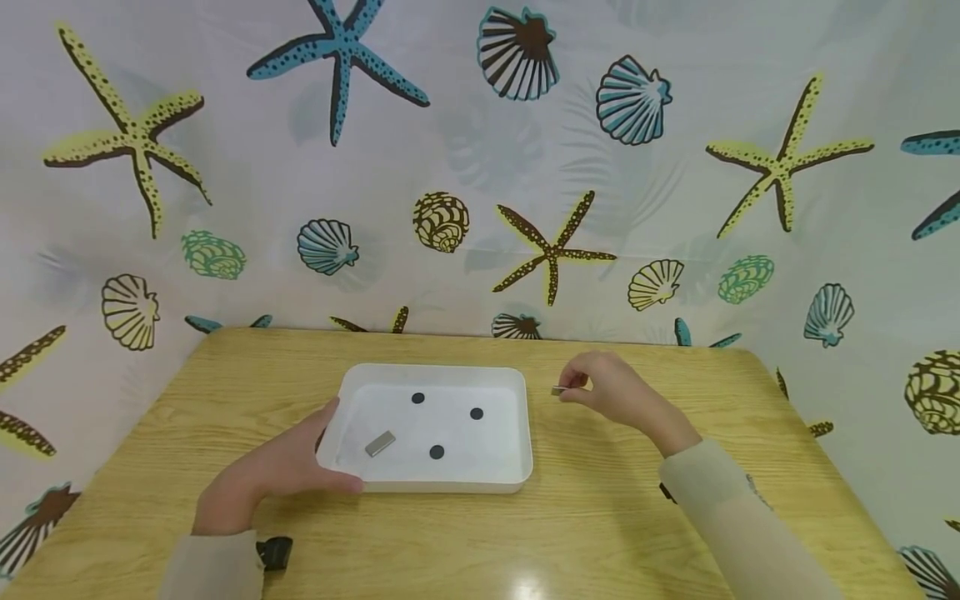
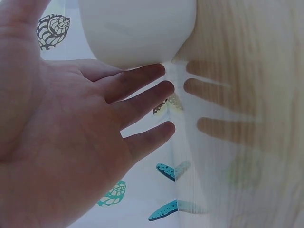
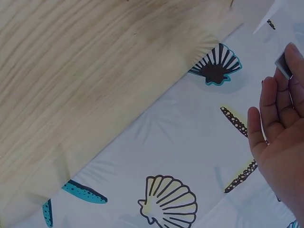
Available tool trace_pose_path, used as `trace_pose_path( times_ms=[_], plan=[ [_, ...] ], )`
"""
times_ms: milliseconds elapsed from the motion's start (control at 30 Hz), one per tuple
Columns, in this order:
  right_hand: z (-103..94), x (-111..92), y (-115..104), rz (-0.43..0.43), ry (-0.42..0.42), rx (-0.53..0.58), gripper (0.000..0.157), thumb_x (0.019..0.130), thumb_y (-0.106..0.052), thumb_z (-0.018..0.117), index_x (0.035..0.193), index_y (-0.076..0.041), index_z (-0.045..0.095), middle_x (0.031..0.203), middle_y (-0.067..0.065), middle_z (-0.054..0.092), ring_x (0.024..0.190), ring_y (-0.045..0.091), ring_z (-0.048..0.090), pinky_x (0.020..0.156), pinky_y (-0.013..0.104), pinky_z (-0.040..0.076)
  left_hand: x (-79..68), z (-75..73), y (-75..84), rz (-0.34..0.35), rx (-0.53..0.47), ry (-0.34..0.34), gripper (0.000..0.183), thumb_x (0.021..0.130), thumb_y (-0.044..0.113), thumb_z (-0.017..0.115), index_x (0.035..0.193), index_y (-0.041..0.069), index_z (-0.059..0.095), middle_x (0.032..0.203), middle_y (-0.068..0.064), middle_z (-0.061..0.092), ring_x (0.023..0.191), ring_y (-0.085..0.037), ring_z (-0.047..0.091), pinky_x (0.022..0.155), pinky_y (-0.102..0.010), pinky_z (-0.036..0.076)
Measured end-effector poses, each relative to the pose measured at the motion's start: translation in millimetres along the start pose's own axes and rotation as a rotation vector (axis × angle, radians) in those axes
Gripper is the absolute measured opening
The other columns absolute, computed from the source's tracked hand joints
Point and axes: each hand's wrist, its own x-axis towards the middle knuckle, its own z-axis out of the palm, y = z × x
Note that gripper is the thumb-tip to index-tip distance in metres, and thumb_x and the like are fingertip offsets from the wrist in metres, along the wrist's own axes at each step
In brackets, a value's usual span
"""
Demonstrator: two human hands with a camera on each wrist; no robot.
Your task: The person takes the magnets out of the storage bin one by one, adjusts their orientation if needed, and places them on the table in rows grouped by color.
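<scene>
In the head view, the left end of a white tray (image 1: 450, 487) is spanned by the left hand (image 1: 288, 462), fingers outstretched and thumb at the near rim. Inside the tray, three dark discs (image 1: 476, 413) and a grey block (image 1: 380, 443) are seen. Just right of the tray, a small grey piece (image 1: 557, 390) is pinched by the right hand (image 1: 611, 390); whether it is clear of the table (image 1: 600, 517) cannot be told. Light, even pressure on the tray is advised, lest its contents be jogged.

In the left wrist view, straight, spread fingers are shown at the tray's corner, which is better braced than squeezed.

In the right wrist view, the piece is gripped between thumb and finger. A firm pinch by its edges seems wise, with the knuckles kept clear of the tray's rim.
</scene>
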Motion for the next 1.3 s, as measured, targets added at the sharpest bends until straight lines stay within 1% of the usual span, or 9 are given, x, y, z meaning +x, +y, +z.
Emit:
trace_pose_path(
  times_ms=[233,467,633,767,867,933,1100,1300],
  plan=[
    [8.7,3.8,14.4,0.044,-0.036,0.029,0.004,0.094,-0.016,0.076,0.092,-0.014,0.073,0.092,-0.002,0.073,0.085,0.011,0.063,0.081,0.031,0.055,0.0,-0.7,-1.1,0.005,0.007,0.002,0.142,0.074,0.053,0.09,0.162,-0.007,-0.004,0.169,-0.034,0.007,0.155,-0.054,0.016,0.121,-0.07,0.023],
    [17.4,8.0,27.2,0.096,-0.071,0.055,0.005,0.095,-0.016,0.075,0.093,-0.012,0.073,0.091,0.0,0.072,0.083,0.011,0.061,0.079,0.03,0.053,0.7,-0.1,-3.3,0.036,-0.006,0.009,0.14,0.075,0.052,0.089,0.162,-0.008,-0.002,0.169,-0.034,0.008,0.155,-0.053,0.017,0.122,-0.069,0.024],
    [24.8,10.2,33.8,0.121,-0.095,0.08,0.005,0.095,-0.014,0.075,0.093,-0.01,0.072,0.091,0.003,0.072,0.081,0.011,0.059,0.077,0.029,0.052,0.3,0.1,-3.5,0.035,-0.014,0.007,0.14,0.075,0.051,0.09,0.162,-0.008,-0.003,0.169,-0.034,0.008,0.154,-0.053,0.017,0.121,-0.07,0.023],
    [30.3,12.0,37.4,0.162,-0.115,0.088,0.006,0.095,-0.016,0.076,0.093,-0.012,0.073,0.091,0.001,0.072,0.082,0.012,0.059,0.078,0.029,0.052,0.3,-0.2,-3.9,0.05,-0.029,0.013,0.139,0.075,0.05,0.09,0.163,-0.006,-0.002,0.17,-0.032,0.009,0.154,-0.051,0.02,0.121,-0.069,0.024],
    [33.9,13.3,40.0,0.172,-0.121,0.081,0.006,0.095,-0.018,0.075,0.095,-0.012,0.074,0.092,0.0,0.072,0.083,0.012,0.06,0.081,0.031,0.053,0.4,-0.5,-4.9,0.063,-0.032,0.017,0.139,0.075,0.049,0.09,0.163,-0.006,-0.002,0.17,-0.032,0.011,0.154,-0.051,0.022,0.121,-0.07,0.025],
    [35.3,13.5,41.6,0.162,-0.125,0.077,0.007,0.096,-0.018,0.074,0.096,-0.011,0.075,0.093,0.0,0.073,0.084,0.011,0.061,0.083,0.032,0.054,0.5,-0.5,-5.3,0.06,-0.03,0.019,0.139,0.075,0.05,0.09,0.163,-0.006,-0.002,0.17,-0.032,0.011,0.154,-0.051,0.022,0.121,-0.07,0.025],
    [37.4,13.0,45.7,0.138,-0.131,0.104,0.008,0.097,-0.015,0.072,0.097,-0.008,0.075,0.095,0.001,0.075,0.086,0.011,0.062,0.086,0.034,0.055,1.3,0.0,-6.4,0.049,-0.025,0.025,0.14,0.074,0.051,0.09,0.163,-0.005,-0.001,0.17,-0.032,0.011,0.154,-0.051,0.022,0.121,-0.069,0.025],
    [40.7,12.6,51.3,0.174,-0.134,0.111,0.006,0.098,-0.013,0.07,0.099,-0.01,0.076,0.096,0.001,0.074,0.086,0.012,0.06,0.087,0.033,0.054,2.1,-0.3,-6.8,0.075,-0.04,0.027,0.139,0.074,0.05,0.091,0.164,-0.003,0.0,0.17,-0.03,0.014,0.153,-0.048,0.026,0.12,-0.068,0.027]
  ],
)
